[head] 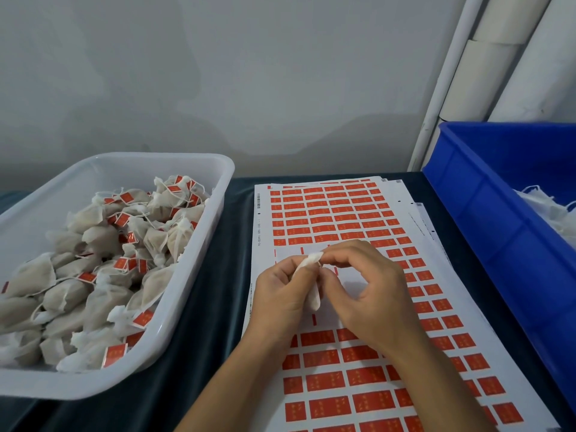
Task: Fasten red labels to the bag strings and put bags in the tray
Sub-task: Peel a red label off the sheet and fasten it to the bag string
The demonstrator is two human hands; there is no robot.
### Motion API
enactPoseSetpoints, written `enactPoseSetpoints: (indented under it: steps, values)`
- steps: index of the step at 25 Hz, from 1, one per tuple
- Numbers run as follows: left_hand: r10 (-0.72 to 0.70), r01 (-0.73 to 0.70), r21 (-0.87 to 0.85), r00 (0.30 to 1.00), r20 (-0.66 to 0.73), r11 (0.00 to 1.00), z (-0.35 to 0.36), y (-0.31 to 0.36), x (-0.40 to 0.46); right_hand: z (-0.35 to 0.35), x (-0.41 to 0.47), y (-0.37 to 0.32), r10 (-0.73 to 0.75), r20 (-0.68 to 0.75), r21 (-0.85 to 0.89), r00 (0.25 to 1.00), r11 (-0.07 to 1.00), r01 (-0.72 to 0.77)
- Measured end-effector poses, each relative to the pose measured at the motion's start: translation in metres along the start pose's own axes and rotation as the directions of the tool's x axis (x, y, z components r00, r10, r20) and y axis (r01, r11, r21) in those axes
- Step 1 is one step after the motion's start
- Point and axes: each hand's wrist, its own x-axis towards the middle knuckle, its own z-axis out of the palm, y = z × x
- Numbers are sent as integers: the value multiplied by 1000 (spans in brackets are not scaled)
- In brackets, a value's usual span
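My left hand (282, 294) and my right hand (364, 288) meet over the sheet of red labels (330, 213). Between them is a small white bag (311, 275). My left fingers curl round the bag's body, and my right thumb and fingers pinch its upper end. The bag's string is hidden by my fingers. The white tray (215, 232) stands to the left, filled with several labelled bags (103, 275).
A blue bin (486, 219) with white unlabelled bags (554, 210) stands at the right edge. More label sheets lie stacked under the top one. A grey wall is close behind, with white rolls (486, 67) leaning at the back right. Dark cloth covers the table.
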Motion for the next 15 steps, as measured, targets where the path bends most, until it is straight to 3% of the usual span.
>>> enactPoseSetpoints:
  steps: [10,15]
  values:
    - [92,-90,71,995,-29,993,4,-5,-1,-1,1,2,77,7,-96,997,992,-75]
    - [153,-149,145,988,-18,978,6,-7,-2,0,0,5,-62,-19,-301,998,952,53]
